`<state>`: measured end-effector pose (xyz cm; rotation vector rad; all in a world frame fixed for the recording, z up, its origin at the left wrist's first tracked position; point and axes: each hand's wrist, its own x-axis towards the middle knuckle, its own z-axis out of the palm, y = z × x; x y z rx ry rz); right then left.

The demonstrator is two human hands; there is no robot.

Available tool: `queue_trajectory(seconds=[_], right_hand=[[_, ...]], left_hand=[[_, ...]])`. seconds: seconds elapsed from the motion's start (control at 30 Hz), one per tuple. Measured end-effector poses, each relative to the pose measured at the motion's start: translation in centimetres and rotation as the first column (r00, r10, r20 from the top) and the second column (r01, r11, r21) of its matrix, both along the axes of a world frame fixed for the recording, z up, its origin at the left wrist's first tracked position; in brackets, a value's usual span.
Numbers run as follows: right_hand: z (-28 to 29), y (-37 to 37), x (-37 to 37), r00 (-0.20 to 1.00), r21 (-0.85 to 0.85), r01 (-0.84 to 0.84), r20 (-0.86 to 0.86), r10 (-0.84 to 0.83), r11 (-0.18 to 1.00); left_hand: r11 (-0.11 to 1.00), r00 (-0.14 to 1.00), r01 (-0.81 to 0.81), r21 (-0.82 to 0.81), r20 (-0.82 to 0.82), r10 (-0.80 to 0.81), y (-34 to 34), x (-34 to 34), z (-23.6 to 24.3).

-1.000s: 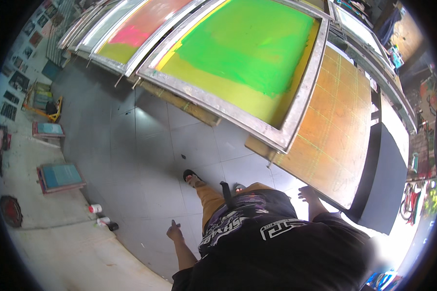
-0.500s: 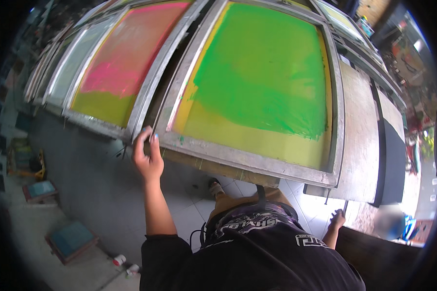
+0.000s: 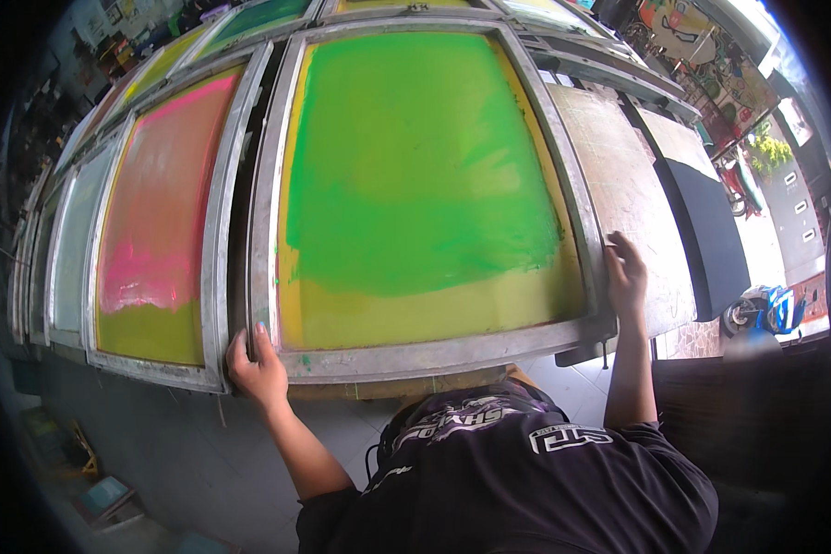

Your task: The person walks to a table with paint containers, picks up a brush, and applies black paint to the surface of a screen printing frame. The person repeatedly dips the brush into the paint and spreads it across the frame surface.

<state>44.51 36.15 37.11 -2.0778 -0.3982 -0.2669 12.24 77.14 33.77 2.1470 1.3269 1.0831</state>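
Note:
A large silk-screen frame (image 3: 415,360) with a grey metal border lies in front of me, its yellow mesh (image 3: 434,314) mostly covered by green ink (image 3: 415,166). At its near left corner my left hand (image 3: 258,369) is closed round the left rail, thumb on top and fingers curled at the outer side. Farther up the opposite side, my right hand (image 3: 626,272) has its bent fingers against the outer edge of the right rail. The undersides of both hands' grips are hidden.
Left of a narrow gap lies a second silk-screen frame (image 3: 214,305) with pink ink. More screens (image 3: 258,18) stand along the far side. To the right are a pale board (image 3: 619,175) and a dark panel (image 3: 702,222). A blue motorcycle (image 3: 776,309) stands beyond.
My right hand has come up from beside my body to the frame's right rail. My left hand remains at the near left corner, its fingers now closer round the rail. The view has shifted.

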Motion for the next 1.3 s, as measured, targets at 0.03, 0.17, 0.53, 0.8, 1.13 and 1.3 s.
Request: queue_trajectory(seconds=[0.03, 0.17, 0.53, 0.8, 1.13, 1.3], right_hand=[[-0.8, 0.4, 0.2, 0.997, 0.063, -0.016, -0.073, 0.02, 0.998], [0.2, 1.3, -0.5, 0.986, 0.03, 0.018, -0.166, -0.013, 0.999], [-0.9, -0.9, -0.3, 0.964, 0.283, -0.16, -0.162, 0.212, 0.946], [0.8, 0.4, -1.8, 0.974, 0.173, -0.077, -0.197, 0.111, 0.982], [0.4, 0.2, -2.0, 0.978, 0.105, -0.069, -0.187, 0.087, 0.992], [0.5, 1.3, -2.9, 0.968, 0.22, 0.077, -0.25, -0.02, 0.973]], left_hand=[[1.0, 1.0, -0.003, 0.023, 0.016, 0.002, 0.2, 0.1, -0.1], [0.999, 0.998, -0.033, 0.028, 0.044, 0.032, -0.1, 0.2, 0.0], [0.993, 0.998, -0.068, 0.098, 0.014, 0.067, -0.6, 0.0, 0.0], [0.993, 0.998, -0.05, 0.104, 0.051, 0.045, -1.5, -0.9, -0.1], [0.888, 0.978, -0.108, 0.446, 0.21, 0.013, -2.3, -0.1, 2.2], [0.911, 0.871, -0.37, 0.182, -0.275, 0.408, -1.4, -3.2, 2.7]])
